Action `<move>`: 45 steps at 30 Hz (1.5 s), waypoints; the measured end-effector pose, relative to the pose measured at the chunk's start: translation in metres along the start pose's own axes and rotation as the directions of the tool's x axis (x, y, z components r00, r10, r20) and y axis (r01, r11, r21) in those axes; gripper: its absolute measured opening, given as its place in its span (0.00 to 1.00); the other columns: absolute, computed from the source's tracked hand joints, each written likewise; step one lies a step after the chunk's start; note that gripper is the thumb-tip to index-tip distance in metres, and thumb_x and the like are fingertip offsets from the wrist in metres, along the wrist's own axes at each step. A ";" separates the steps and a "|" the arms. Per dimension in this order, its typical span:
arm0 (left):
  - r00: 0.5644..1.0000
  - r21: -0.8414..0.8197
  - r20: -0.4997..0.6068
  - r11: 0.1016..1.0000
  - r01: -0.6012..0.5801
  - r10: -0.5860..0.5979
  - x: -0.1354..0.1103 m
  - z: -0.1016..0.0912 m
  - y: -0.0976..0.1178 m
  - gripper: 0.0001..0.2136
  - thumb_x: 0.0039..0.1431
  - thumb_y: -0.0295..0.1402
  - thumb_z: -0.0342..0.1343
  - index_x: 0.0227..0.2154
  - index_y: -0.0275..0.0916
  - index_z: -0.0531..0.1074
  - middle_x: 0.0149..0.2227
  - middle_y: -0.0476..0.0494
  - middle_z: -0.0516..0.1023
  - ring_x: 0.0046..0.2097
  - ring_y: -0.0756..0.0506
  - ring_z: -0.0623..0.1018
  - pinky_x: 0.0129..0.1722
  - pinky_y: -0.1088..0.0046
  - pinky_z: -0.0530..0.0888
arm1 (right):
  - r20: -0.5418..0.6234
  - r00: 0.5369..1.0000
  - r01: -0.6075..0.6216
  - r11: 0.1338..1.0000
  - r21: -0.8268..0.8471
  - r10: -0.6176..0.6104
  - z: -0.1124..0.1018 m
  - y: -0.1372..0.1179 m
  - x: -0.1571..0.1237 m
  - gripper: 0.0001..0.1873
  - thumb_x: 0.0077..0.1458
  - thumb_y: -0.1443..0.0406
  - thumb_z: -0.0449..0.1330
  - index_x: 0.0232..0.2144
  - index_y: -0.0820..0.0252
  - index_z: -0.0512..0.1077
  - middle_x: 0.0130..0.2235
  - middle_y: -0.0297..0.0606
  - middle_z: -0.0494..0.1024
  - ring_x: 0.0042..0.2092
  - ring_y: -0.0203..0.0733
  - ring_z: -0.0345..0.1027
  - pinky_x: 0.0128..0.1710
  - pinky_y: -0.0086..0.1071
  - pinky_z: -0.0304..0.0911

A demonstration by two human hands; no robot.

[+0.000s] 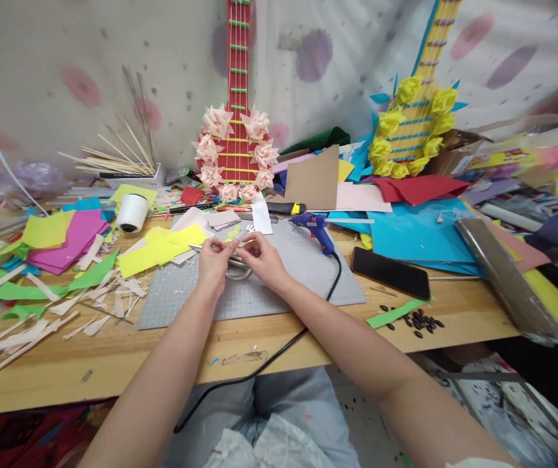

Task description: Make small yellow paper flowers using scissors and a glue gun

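- Closest is the black cord (279, 351). It hangs off the table (113, 370) and runs over the person's lap. I think a knee could catch it and pull the glue gun down.
- Next come the left hand (213, 260) and the right hand (263, 259). They meet over the grey mat (279, 286). The fingertips of both hands are squeezed onto a tiny piece (243, 242) held between them. It is too small to tell what it is.
- The scissors (234, 268) lie on the mat right under the hands. A hand that drops could hit the sharp tip.
- The tiny piece could slip and get lost in the paper scraps (88, 312).
- A bit further back is the blue glue gun (315, 227), near the right hand. If it is hot, a bump could burn.
- At the back stands a red paper guitar (237, 130).
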State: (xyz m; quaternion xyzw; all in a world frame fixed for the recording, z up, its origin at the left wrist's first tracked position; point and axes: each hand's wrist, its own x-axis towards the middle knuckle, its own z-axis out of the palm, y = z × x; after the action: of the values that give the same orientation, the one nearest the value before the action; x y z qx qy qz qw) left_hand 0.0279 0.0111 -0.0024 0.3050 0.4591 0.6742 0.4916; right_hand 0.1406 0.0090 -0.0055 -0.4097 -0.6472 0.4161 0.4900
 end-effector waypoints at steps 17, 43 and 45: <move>0.995 0.033 0.079 0.997 0.064 -0.066 -0.002 -0.002 0.005 0.23 0.32 0.31 0.65 0.32 0.38 0.59 0.27 0.50 0.75 0.26 0.52 0.75 0.31 0.74 0.70 | -0.048 0.992 -0.103 0.974 0.203 0.115 -0.003 0.010 0.005 0.17 0.42 0.61 0.60 0.32 0.55 0.55 0.24 0.25 0.71 0.26 0.32 0.65 0.29 0.28 0.60; 0.998 0.103 0.069 0.995 -0.010 0.003 -0.006 0.002 0.000 0.22 0.33 0.32 0.65 0.29 0.40 0.56 0.24 0.53 0.75 0.25 0.51 0.75 0.28 0.76 0.70 | -0.076 0.993 -0.083 0.995 0.062 0.088 -0.002 0.002 0.000 0.19 0.43 0.62 0.59 0.35 0.55 0.55 0.29 0.29 0.73 0.29 0.34 0.69 0.33 0.30 0.64; 0.997 0.105 0.073 0.994 0.004 -0.012 -0.006 0.002 0.001 0.21 0.36 0.35 0.64 0.29 0.40 0.57 0.24 0.51 0.75 0.26 0.50 0.76 0.28 0.75 0.71 | -0.082 0.993 -0.080 0.995 0.062 0.085 -0.003 0.003 0.001 0.18 0.43 0.63 0.59 0.35 0.55 0.54 0.28 0.28 0.73 0.28 0.34 0.68 0.32 0.30 0.63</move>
State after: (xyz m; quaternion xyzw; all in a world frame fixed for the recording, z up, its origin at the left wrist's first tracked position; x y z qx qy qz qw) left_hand 0.0316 0.0061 -0.0004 0.3534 0.4767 0.6353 0.4941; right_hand 0.1437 0.0111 -0.0077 -0.4387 -0.5961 0.4370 0.5111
